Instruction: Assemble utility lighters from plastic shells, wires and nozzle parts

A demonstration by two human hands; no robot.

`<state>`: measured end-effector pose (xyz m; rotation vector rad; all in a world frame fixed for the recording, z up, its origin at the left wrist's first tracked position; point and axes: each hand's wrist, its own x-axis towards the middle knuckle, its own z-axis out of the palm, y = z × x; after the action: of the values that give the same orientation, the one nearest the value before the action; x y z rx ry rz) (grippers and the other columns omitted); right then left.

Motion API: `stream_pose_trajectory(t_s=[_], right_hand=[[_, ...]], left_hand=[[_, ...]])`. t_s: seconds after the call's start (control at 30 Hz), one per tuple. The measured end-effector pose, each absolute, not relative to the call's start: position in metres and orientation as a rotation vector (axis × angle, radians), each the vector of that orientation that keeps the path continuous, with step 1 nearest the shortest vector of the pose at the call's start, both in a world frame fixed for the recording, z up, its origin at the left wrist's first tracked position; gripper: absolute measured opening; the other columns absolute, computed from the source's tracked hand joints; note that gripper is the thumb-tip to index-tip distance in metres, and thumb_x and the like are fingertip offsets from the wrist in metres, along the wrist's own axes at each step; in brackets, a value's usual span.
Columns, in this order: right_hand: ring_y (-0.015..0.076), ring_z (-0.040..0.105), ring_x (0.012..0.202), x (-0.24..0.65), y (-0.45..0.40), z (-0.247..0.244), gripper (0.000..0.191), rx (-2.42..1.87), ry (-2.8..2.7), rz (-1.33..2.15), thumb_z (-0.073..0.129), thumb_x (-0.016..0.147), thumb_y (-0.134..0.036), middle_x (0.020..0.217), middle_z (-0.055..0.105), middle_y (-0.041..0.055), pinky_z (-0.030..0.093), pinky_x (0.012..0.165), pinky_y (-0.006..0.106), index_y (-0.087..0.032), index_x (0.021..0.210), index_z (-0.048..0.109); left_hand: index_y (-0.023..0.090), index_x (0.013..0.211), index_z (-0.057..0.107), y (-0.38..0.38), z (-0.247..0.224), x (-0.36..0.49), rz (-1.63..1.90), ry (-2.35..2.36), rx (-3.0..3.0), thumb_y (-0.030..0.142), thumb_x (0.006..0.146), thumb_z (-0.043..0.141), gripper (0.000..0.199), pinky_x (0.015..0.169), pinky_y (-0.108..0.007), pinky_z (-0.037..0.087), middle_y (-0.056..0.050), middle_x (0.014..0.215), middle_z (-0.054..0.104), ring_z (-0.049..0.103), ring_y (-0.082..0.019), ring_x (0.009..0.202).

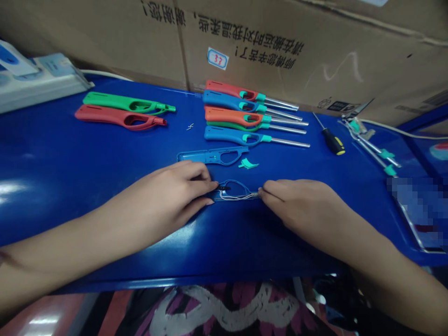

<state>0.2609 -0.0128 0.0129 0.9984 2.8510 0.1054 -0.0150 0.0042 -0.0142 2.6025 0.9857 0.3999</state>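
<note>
Blue lighter half (224, 199) sits between the two hands, a strip of blue table (231, 247) separating it from the near edge. I see the left hand (185, 189) holding one end in a narrow pinch, the right hand (297, 198) pinching the other, where white wires (239, 198) run. Just beyond lie one teal trigger (249, 164) and a second blue half (199, 156). Farther back: tiny screws (190, 126), one screwdriver (334, 142), two rodless shells (105, 115), and five lighters with metal rods (224, 115). One cardboard box (140, 51) walls off the far side.
</note>
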Motion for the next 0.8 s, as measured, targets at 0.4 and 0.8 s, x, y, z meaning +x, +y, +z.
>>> stream_pose_trajectory(t_s=[0.4, 0.8], right_hand=[[0.0181, 0.064, 0.082, 0.264, -0.010, 0.008, 0.029, 1.308, 2.886, -0.396, 0.052, 0.100, -0.032, 0.119, 0.063, 0.0092, 0.046, 0.064, 0.030, -0.019, 0.125, 0.060], [0.0107, 0.052, 0.073, 0.254, 0.007, -0.009, 0.013, 1.271, 2.928, -0.934, 0.055, 0.098, -0.019, 0.110, 0.061, 0.0030, 0.041, 0.066, 0.025, -0.023, 0.109, 0.061]], left_hand=[[0.018, 0.116, 0.070, 0.002, -0.007, -0.012, 0.378, 0.994, 2.636, 0.025, 0.099, 0.054, 0.024, 0.084, -0.043, 0.058, -0.010, 0.109, 0.067, 0.067, -0.026, 0.098], [0.020, 0.119, 0.061, -0.001, -0.007, -0.007, 0.375, 0.993, 2.545, 0.020, 0.099, 0.054, 0.021, 0.085, -0.041, 0.054, -0.007, 0.108, 0.067, 0.063, -0.025, 0.101]])
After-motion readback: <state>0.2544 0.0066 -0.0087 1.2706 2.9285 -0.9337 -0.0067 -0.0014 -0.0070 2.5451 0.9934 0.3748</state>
